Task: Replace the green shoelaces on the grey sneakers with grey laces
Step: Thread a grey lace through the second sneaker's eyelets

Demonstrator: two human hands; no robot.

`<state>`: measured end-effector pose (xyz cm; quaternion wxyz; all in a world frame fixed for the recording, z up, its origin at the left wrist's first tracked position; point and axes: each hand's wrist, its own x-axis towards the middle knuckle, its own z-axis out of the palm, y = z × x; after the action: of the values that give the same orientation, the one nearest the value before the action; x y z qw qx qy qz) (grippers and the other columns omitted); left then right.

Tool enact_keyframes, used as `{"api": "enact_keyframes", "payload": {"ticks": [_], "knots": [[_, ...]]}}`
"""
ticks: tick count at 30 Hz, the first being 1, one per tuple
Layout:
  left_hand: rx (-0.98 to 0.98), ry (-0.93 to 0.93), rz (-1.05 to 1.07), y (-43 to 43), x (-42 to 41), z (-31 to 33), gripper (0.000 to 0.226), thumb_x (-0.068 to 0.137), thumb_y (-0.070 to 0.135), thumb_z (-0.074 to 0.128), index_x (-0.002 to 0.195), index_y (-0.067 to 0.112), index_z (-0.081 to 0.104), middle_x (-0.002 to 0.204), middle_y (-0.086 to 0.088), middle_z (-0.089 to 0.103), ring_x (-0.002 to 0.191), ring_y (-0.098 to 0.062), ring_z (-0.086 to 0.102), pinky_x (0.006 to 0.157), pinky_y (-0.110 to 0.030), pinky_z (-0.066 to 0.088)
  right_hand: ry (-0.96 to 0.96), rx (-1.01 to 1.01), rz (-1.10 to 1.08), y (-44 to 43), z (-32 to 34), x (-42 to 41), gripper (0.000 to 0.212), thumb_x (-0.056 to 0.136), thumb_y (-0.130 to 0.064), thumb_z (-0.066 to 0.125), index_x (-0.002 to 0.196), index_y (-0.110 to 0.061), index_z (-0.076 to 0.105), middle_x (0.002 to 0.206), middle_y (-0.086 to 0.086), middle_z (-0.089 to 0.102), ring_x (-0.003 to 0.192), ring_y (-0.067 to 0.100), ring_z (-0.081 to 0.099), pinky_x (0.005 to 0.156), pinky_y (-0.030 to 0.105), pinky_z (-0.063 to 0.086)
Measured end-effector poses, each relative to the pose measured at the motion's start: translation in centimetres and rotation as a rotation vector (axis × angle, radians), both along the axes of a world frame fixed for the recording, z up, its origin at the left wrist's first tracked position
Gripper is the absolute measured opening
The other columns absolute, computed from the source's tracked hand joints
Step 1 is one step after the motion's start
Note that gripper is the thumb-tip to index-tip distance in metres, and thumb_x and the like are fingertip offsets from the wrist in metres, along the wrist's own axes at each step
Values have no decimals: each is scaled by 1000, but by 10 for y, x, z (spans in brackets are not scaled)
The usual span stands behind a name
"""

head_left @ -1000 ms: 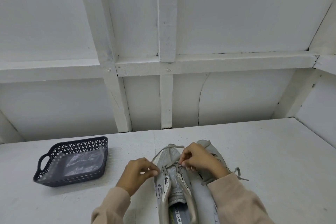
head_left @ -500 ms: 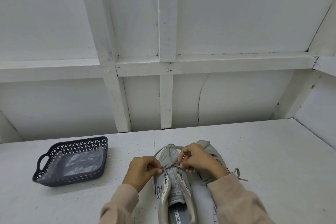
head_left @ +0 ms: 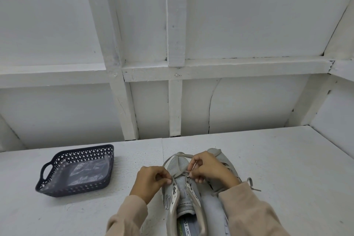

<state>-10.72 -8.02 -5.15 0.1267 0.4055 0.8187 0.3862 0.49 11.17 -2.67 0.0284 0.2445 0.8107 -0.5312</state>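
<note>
Two grey sneakers stand side by side on the white table, toes pointing away. The left sneaker (head_left: 180,193) has a grey lace (head_left: 179,156) looping over its toe, threaded only through the front eyelets. My left hand (head_left: 151,182) pinches the lace end at the shoe's left eyelet row. My right hand (head_left: 207,168) pinches the other lace end above the right eyelet row. The right sneaker (head_left: 220,203) lies mostly under my right forearm, with a tied grey lace (head_left: 252,186) trailing to its right. No green lace is visible.
A dark perforated plastic basket (head_left: 57,163) with a handle sits on the table at the left and holds clear plastic wrapping (head_left: 86,173). A white panelled wall rises behind the table (head_left: 287,168).
My left hand has slid right, up against the shoe's left eyelet row. My right hand stays at the lace, its fingers shifted slightly. The lace loop over the toe has tightened a little.
</note>
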Motion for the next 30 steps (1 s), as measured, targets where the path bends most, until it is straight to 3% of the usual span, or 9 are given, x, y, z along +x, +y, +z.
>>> {"api": "enact_keyframes", "payload": {"ticks": [3, 6, 9, 11, 15, 22, 27, 30], "knots": [[-32, 6, -13, 1, -1, 1, 32, 69, 13, 83, 62, 40, 66, 68, 21, 69, 70, -5, 66, 69, -17, 51, 6, 4, -1, -1, 1, 1, 13, 76, 10, 66, 85, 1, 67, 72, 18, 70, 51, 19, 61, 46, 24, 47], [-102, 16, -75, 4, -4, 6, 37, 71, 12, 81, 61, 43, 63, 62, 33, 63, 70, 4, 64, 68, -7, 45, 25, 27, 11, -1, 2, 0, 17, 75, 13, 65, 80, -3, 66, 70, 15, 70, 53, 19, 62, 46, 24, 48], [-140, 21, -95, 6, -6, 9, 36, 72, 15, 80, 61, 44, 62, 60, 36, 59, 70, 8, 60, 66, -4, 41, 18, 76, 50, 0, 3, -2, 19, 74, 10, 67, 78, -8, 66, 72, 18, 70, 58, 22, 65, 54, 31, 52], [-141, 5, -85, 7, -6, 8, 31, 73, 19, 80, 62, 43, 64, 59, 34, 61, 72, 5, 62, 69, -7, 44, 11, 92, 59, 0, 5, -1, 18, 74, 8, 70, 76, -9, 65, 74, 20, 71, 58, 23, 64, 57, 35, 52], [-115, -34, -65, 8, -5, 6, 24, 75, 22, 79, 64, 39, 66, 60, 27, 64, 69, -1, 65, 71, -16, 51, -18, 68, 36, -2, 8, 1, 16, 77, 7, 68, 78, -7, 61, 74, 24, 70, 48, 18, 60, 47, 28, 46], [-8, -220, 15, 6, -3, 4, 11, 69, 17, 84, 69, 17, 74, 60, 2, 69, 57, -5, 62, 61, -22, 54, -28, 32, -2, -7, 10, 0, 17, 79, 8, 66, 78, -7, 58, 55, 9, 64, 38, 12, 55, 39, 20, 41], [-41, -286, 15, 2, -1, 5, 24, 73, 14, 82, 60, 32, 73, 61, 2, 70, 59, -5, 64, 63, -18, 53, 2, 112, 40, -5, 6, 0, 18, 74, 8, 70, 76, -7, 61, 54, 4, 65, 44, 14, 59, 49, 28, 48], [-77, -286, -3, -1, -3, 6, 34, 74, 10, 80, 62, 41, 72, 73, -1, 74, 65, -7, 68, 67, -14, 51, -6, 144, 58, -4, 4, -1, 20, 70, 8, 74, 75, -8, 63, 59, 7, 67, 48, 17, 61, 55, 34, 50]]}}
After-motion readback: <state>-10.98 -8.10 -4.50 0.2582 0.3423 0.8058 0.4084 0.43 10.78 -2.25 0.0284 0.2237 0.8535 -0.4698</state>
